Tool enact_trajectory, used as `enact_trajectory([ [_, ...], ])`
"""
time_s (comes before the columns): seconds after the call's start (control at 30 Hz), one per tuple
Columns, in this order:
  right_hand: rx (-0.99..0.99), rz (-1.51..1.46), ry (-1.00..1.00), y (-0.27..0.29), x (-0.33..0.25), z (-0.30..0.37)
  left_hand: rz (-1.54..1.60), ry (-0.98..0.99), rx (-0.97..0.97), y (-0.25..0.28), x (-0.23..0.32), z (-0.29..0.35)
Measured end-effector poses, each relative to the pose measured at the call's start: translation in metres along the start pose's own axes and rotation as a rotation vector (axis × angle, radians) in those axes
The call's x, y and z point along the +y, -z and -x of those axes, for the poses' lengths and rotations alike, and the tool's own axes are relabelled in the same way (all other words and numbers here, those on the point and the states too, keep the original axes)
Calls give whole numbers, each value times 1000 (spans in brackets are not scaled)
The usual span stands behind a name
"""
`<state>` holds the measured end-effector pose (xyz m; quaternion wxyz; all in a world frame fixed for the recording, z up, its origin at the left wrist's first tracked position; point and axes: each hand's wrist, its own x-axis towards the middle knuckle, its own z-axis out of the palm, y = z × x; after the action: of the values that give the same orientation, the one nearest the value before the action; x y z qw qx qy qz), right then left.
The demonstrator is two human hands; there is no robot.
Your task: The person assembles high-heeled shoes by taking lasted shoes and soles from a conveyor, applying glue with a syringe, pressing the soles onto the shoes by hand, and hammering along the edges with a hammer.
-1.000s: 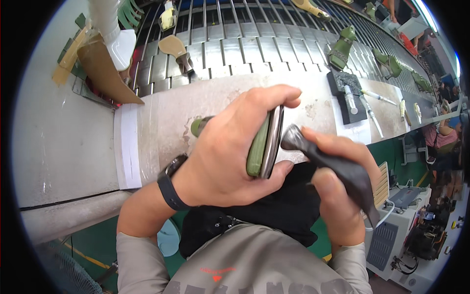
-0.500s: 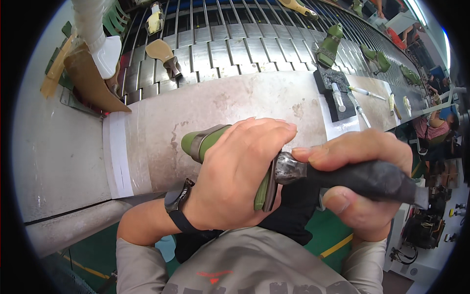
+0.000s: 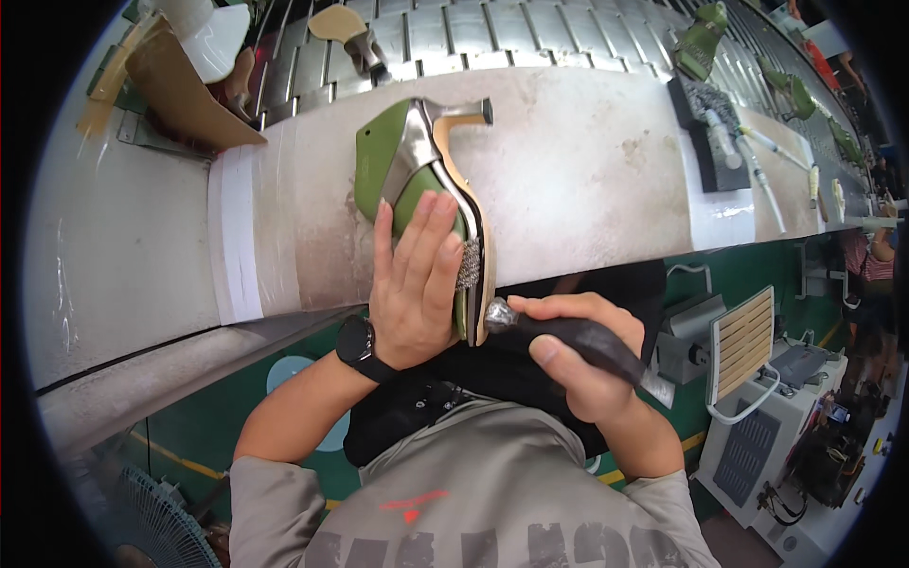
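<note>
My left hand (image 3: 412, 308) grips a heeled sandal (image 3: 417, 150) from its left side, fingers stretched together along the upper. The sandal has silver straps and a tan sole, and it sits on a green shoe last (image 3: 381, 156). It stands on its side edge over the bench's near edge, heel pointing away and toe near my body. In my right hand (image 3: 595, 386) is a hammer (image 3: 592, 346) with a dark handle. Its rounded metal head (image 3: 501, 315) is at the sole near the toe, touching or very close. My left palm is hidden behind the fingers.
Beyond the pale bench (image 3: 587, 170) runs a metal slat conveyor (image 3: 530, 38) carrying a heeled sole (image 3: 341, 26) and green lasts (image 3: 701, 43). A black block (image 3: 712, 142) with pen-like tools lies right. A brown board (image 3: 180, 85) stands left; a fan (image 3: 166, 521) is below.
The sandal has been turned, so its heel now shows pointing away and its sole faces right. Both hands appear lower and nearer my body. The hammer head is now by the toe.
</note>
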<state>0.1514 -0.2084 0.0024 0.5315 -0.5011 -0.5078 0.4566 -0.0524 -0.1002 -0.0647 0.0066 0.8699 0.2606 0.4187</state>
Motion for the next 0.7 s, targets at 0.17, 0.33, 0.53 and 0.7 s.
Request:
enact_trajectory([
  [0.17, -42, -34, 58, 13, 6, -21, -77, -30, -99, -1, -7, 11],
  [0.33, -114, -140, -27, 27, -3, -50, -127, -31, -87, -4, -3, 13],
  [0.53, -219, -150, 19, 41, -15, -96, -50, 53, 43, -13, 2, 11],
  [0.7, -639, 250, 111, 43, -27, -148, -37, 58, 44, -12, 2, 16],
])
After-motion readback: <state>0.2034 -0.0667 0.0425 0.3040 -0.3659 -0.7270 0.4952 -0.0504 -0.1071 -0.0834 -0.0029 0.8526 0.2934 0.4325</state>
